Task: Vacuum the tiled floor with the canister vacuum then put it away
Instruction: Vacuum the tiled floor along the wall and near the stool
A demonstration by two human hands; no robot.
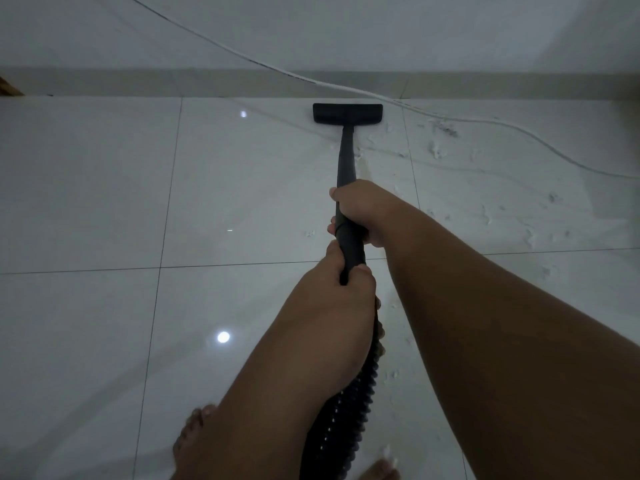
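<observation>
Head view: right hand (360,213) grips the black wand (346,161), left hand (336,292) gripping just behind; nozzle (347,113) on tiled floor (104,185) beyond both.

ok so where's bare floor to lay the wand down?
Left of the wand: the tiles between the skirting and the bare foot show only light reflections. Right is crowded: a white cable runs past the floor head, with debris scattered there. The left hand and right hand grip the wand.
</observation>
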